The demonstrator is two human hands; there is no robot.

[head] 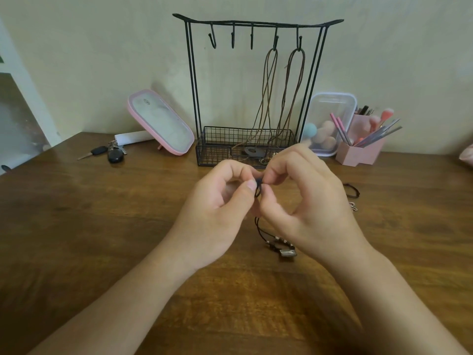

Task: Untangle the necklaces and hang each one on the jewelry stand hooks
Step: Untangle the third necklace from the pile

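While my left hand (217, 203) and right hand (309, 201) both pinch the knot in the black necklace (258, 188), just in front of the stand (220, 139), I want to go slow. Its beads and pendant (287, 252) lie on the table (102, 226), also in front of the stand. I think small pulls are best: pick one loop loose and do not tug hard, or the knot may get tighter. Two brown necklaces (273, 50) hang on the stand's right hooks. Three hooks (233, 38) on its left are free.
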